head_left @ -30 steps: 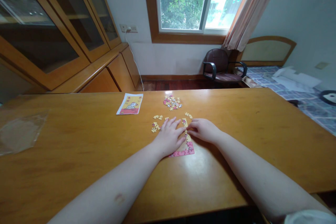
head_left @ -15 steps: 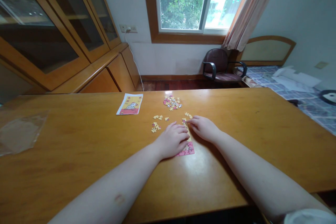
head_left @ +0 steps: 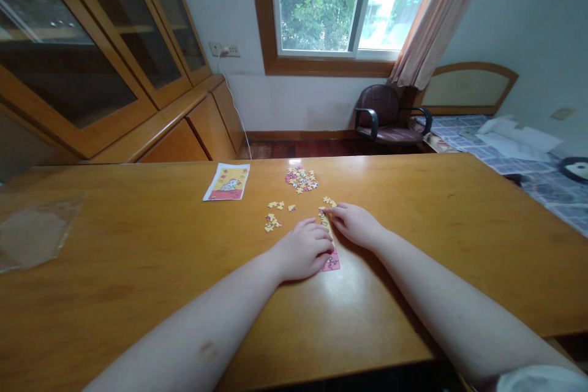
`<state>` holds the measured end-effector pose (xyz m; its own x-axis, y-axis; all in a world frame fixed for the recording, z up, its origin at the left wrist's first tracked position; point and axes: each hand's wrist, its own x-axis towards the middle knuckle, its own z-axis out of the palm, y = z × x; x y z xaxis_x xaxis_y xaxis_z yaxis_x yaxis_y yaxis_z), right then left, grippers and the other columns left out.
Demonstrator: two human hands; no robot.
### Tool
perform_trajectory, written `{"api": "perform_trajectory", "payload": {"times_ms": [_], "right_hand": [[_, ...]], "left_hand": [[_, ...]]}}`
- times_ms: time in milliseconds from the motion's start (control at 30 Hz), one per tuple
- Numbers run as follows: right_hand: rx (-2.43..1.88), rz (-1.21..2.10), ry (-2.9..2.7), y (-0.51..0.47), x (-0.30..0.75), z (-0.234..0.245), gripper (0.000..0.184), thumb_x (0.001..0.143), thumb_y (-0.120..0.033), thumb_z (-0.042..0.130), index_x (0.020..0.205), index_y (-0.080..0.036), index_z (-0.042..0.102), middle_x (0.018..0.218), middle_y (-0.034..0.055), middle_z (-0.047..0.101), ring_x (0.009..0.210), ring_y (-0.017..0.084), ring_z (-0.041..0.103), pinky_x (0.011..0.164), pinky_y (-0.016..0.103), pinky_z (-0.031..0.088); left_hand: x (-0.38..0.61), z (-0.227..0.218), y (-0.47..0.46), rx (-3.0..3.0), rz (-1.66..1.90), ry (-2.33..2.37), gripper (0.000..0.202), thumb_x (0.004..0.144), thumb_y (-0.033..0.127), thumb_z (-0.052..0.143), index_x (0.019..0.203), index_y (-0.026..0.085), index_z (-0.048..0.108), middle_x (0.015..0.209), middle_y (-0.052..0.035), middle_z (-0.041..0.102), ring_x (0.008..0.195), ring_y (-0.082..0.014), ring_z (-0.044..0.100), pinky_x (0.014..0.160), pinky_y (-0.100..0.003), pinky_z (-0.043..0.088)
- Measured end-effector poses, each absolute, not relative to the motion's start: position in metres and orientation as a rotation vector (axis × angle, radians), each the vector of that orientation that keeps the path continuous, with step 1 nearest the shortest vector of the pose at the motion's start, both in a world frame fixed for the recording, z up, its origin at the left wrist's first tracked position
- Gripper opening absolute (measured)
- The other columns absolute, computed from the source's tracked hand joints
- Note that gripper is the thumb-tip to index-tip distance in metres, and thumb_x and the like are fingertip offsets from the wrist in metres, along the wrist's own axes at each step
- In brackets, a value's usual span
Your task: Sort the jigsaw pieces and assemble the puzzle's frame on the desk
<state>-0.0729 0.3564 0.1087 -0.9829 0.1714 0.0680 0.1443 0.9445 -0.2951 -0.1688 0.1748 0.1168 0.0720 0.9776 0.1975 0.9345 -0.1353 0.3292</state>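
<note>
My left hand (head_left: 305, 249) lies palm down over the partly joined jigsaw puzzle (head_left: 331, 262), fingers loosely spread, hiding most of its left side. A narrow yellow strip and a pink lower corner of the puzzle show beyond the fingertips. At the strip's far end, my right hand (head_left: 356, 223) has its fingers closed at a yellow puzzle piece (head_left: 322, 211) with a pink mark, the index fingertip on its edge. Two loose yellow pieces (head_left: 329, 201) lie just beyond this hand. Left of the puzzle are several more yellow pieces (head_left: 272, 222).
A heap of mixed puzzle pieces (head_left: 301, 179) lies near the table's far edge. Left of it is a reference picture card (head_left: 228, 182). A clear plastic bag (head_left: 37, 233) rests at the table's left. Beyond the table stand a chair (head_left: 381, 113) and a bed (head_left: 528, 153).
My left hand has shifted slightly toward me, uncovering more of the yellow strip and covering more of the pink part. The right hand has barely moved at the strip's far end.
</note>
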Motion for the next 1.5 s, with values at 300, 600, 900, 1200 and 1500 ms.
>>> {"api": "perform_trajectory", "payload": {"times_ms": [300,600,900,1200,1500], "right_hand": [[-0.27,0.494,-3.023,0.358,-0.071,0.112,0.036,0.092,-0.032,0.046,0.124,-0.022,0.058,0.109,0.0081,0.065,0.097,0.019,0.062,0.085,0.028,0.043],[-0.217,0.615,-3.171,0.354,-0.063,0.13,0.097,0.064,-0.064,0.069,0.144,-0.022,0.034,0.121,0.0126,0.063,0.103,0.03,0.061,0.084,0.036,0.044],[-0.126,0.556,-3.243,0.352,-0.054,0.136,0.111,0.051,-0.059,0.078,0.146,-0.021,0.033,0.13,0.0167,0.055,0.115,0.035,0.054,0.094,0.041,0.041],[-0.111,0.525,-3.251,0.353,-0.056,0.135,0.107,0.051,-0.06,0.078,0.143,-0.02,0.038,0.122,0.0153,0.06,0.105,0.032,0.06,0.088,0.038,0.044],[-0.158,0.608,-3.21,0.351,-0.055,0.136,0.098,0.062,-0.066,0.069,0.144,-0.024,0.035,0.124,0.0132,0.06,0.108,0.031,0.059,0.088,0.036,0.043]], "left_hand": [[-0.189,0.138,0.167,1.77,0.744,2.452,0.02,0.088,0.028,0.045,0.086,0.02,0.064,0.078,-0.0035,0.066,0.078,-0.0179,0.059,0.077,-0.032,0.043],[-0.195,0.162,0.129,1.346,0.281,2.456,0.059,0.066,0.053,0.066,0.117,0.025,0.053,0.1,-0.0073,0.07,0.085,-0.0274,0.066,0.065,-0.032,0.045],[-0.181,0.151,0.139,1.451,0.119,2.321,0.063,0.06,0.052,0.07,0.113,0.023,0.053,0.098,-0.0102,0.07,0.084,-0.0309,0.067,0.063,-0.034,0.047],[-0.178,0.156,0.139,1.444,0.081,2.32,0.052,0.064,0.047,0.067,0.108,0.023,0.054,0.093,-0.0086,0.07,0.079,-0.0287,0.066,0.06,-0.033,0.045],[-0.202,0.147,0.139,1.361,0.316,2.44,0.041,0.075,0.049,0.058,0.107,0.024,0.055,0.096,-0.006,0.068,0.083,-0.0248,0.065,0.065,-0.031,0.046]]}}
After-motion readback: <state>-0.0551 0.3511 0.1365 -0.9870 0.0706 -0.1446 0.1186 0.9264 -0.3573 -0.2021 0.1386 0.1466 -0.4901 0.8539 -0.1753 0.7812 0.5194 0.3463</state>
